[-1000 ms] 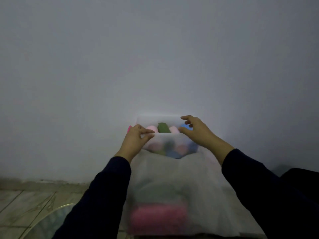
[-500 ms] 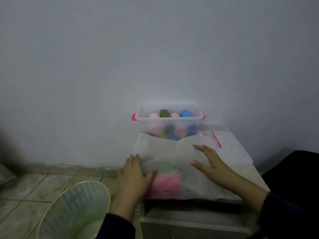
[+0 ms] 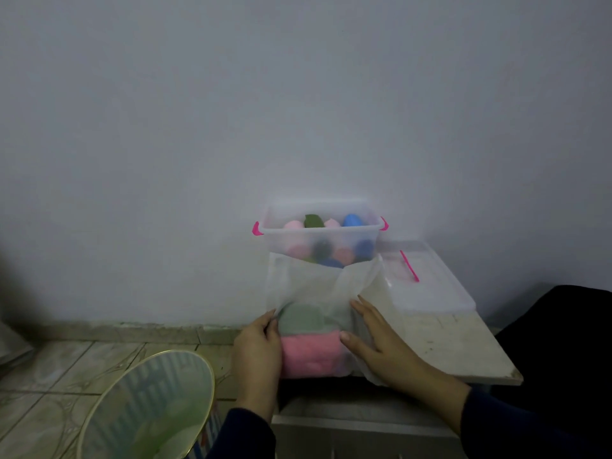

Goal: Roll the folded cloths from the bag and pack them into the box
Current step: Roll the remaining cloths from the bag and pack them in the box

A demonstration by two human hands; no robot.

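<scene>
Bag [image 3: 318, 293]: translucent white, lying flat on the table top at lower centre of the frame, its far end reaching up to the foot of the box. Through its near end show a folded green cloth [image 3: 303, 318] and, just below it in the frame, a folded pink cloth [image 3: 311, 356]; the two touch.

Left hand [image 3: 256, 349]: at the bag's left edge, lower centre, palm against the side of the pink cloth, fingers laid nearly straight along the bag with the tips at the green cloth. Grasps nothing; pressing flat.

Right hand [image 3: 374, 339]: on the bag's right side, fingers straight and spread over the film, thumb tip touching the pink cloth's right end through the bag. Grasps nothing; resting flat.

Box [image 3: 319, 238]: clear plastic, pink latches at both ends, standing against the wall just above centre of the frame. Holds rolled cloths [image 3: 326, 250] in pink, green, blue and orange, packed on end and side by side.

Lid [image 3: 427, 283]: clear with a pink strip, lying flat on the table right of the box and bag.

Table [image 3: 457, 346]: pale worn top, right of centre.

Basket [image 3: 149, 405]: round, light green, slatted, on the tiled floor [image 3: 43, 376] at lower left.

Wall [image 3: 231, 111]: plain grey, filling the upper frame.
</scene>
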